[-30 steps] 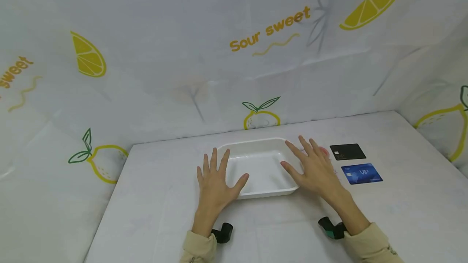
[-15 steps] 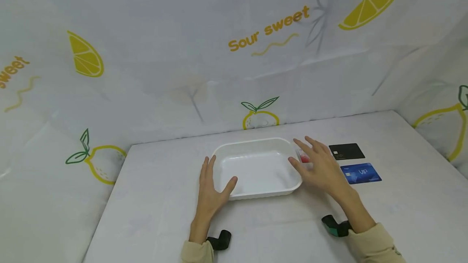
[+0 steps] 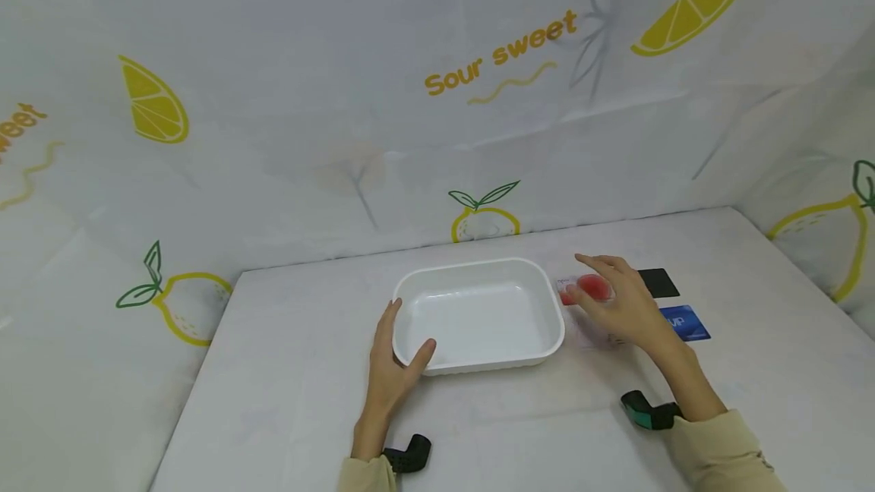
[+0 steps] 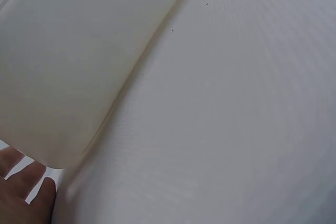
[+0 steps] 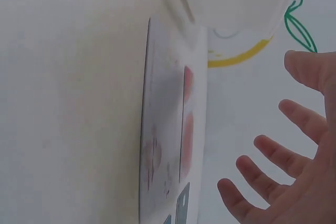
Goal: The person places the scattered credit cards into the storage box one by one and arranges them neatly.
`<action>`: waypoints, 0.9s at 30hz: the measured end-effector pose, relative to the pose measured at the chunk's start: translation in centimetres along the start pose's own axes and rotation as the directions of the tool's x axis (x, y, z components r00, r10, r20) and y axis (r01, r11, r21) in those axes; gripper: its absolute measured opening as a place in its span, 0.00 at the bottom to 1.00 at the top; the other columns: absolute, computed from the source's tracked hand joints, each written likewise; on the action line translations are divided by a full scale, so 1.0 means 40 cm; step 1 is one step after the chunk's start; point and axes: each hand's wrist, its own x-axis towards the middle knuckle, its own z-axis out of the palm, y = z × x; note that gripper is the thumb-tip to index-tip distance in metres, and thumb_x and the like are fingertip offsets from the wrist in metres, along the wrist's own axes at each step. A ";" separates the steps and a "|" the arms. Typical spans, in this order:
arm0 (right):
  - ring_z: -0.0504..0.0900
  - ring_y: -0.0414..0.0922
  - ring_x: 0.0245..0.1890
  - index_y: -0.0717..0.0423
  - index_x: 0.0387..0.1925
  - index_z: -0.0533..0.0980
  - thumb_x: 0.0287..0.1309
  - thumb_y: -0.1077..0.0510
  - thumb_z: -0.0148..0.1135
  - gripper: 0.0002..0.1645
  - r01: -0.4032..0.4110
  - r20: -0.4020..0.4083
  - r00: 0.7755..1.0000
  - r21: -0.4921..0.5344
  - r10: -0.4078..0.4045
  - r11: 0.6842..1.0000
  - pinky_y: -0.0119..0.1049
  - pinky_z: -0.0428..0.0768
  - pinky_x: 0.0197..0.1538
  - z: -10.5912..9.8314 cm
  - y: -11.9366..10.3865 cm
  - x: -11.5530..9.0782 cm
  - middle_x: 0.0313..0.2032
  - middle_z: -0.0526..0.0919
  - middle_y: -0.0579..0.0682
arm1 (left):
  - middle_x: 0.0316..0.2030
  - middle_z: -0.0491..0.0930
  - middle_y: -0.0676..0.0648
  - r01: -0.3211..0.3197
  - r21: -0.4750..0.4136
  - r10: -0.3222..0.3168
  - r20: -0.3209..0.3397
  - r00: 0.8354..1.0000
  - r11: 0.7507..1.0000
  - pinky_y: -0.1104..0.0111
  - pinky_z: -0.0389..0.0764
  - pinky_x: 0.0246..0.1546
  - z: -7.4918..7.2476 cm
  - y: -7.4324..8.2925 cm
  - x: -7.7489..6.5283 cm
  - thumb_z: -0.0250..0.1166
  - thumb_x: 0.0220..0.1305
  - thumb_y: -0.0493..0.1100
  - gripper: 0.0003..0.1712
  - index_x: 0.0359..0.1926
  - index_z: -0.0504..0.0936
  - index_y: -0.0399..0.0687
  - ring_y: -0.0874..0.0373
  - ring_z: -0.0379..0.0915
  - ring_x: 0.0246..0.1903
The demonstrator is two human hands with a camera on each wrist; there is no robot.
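A white rectangular tray (image 3: 478, 317) lies on the table. My left hand (image 3: 386, 382) is at its near left corner, thumb over the near rim and fingers along the left outer wall; whether it bears on the tray I cannot tell. In the left wrist view its fingers (image 4: 31, 179) show beside the tray's corner. My right hand (image 3: 625, 306) hovers right of the tray, fingers apart and holding nothing. Under it are a red-and-white card (image 3: 595, 286) and a pale card (image 3: 589, 334). It partly covers a black card (image 3: 660, 283) and a blue card (image 3: 687, 323).
The white table (image 3: 287, 370) ends at a cloth wall (image 3: 273, 135) printed with lemons. Black angled devices sit at the left wrist (image 3: 410, 455) and the right wrist (image 3: 652, 412).
My left hand has moved left and down from over the tray to its near left corner. The right hand has shifted right, off the tray's edge and over the cards.
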 end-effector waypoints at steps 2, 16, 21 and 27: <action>0.68 0.74 0.63 0.60 0.69 0.71 0.64 0.49 0.68 0.37 -0.002 -0.009 1.000 0.006 0.002 1.000 0.78 0.70 0.57 -0.006 0.016 0.004 0.66 0.68 0.73 | 0.76 0.64 0.37 0.005 -0.008 -0.005 0.004 1.000 1.000 0.37 0.59 0.73 0.000 -0.004 0.000 0.72 0.57 0.50 0.48 0.76 0.64 0.43 0.36 0.57 0.76; 0.76 0.50 0.47 0.58 0.67 0.74 0.62 0.52 0.71 0.34 0.033 0.074 0.996 0.122 -0.042 0.992 0.22 0.71 0.47 -0.052 0.147 0.022 0.54 0.78 0.63 | 0.75 0.65 0.41 0.011 -0.045 -0.011 0.015 1.000 0.999 0.40 0.61 0.73 0.004 -0.012 0.005 0.70 0.58 0.49 0.47 0.76 0.63 0.47 0.41 0.59 0.76; 0.72 0.41 0.41 0.59 0.66 0.74 0.61 0.51 0.71 0.34 0.000 0.125 0.992 0.101 -0.013 0.995 0.24 0.72 0.43 -0.058 0.165 0.028 0.50 0.79 0.60 | 0.76 0.65 0.42 0.009 -0.049 -0.008 0.018 1.000 0.999 0.40 0.61 0.73 0.005 -0.016 0.006 0.70 0.59 0.49 0.46 0.77 0.63 0.47 0.41 0.58 0.77; 0.71 0.44 0.42 0.62 0.66 0.74 0.62 0.50 0.70 0.35 -0.030 0.209 0.978 0.084 0.012 0.996 0.26 0.72 0.43 -0.060 0.183 0.040 0.50 0.77 0.60 | 0.76 0.65 0.42 0.016 -0.055 -0.015 0.019 1.000 0.998 0.40 0.60 0.74 0.005 -0.017 0.004 0.70 0.60 0.49 0.46 0.77 0.62 0.49 0.41 0.58 0.77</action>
